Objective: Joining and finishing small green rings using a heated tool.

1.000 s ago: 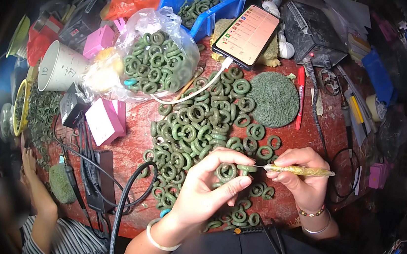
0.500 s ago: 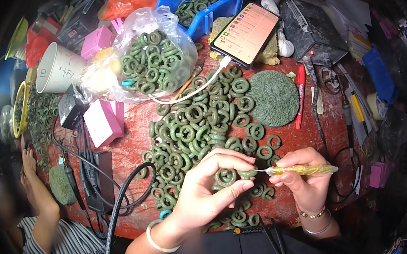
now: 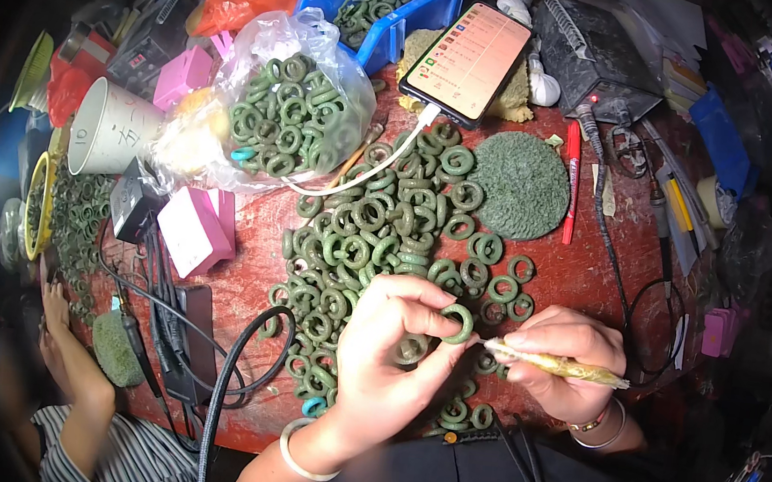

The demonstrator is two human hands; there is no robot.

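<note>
left hand pinches a green ring; right hand grips a yellowish tool, its tip pointing left, near the ring's edge.

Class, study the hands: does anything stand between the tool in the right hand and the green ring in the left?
No separate object visibly does. The tool in the right hand points at the lower edge of the green ring, where the left hand's thumb tip sits close by; contact is unclear.

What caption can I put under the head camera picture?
The left hand pinches a green ring while the right hand holds a yellowish tool close to it.
</note>
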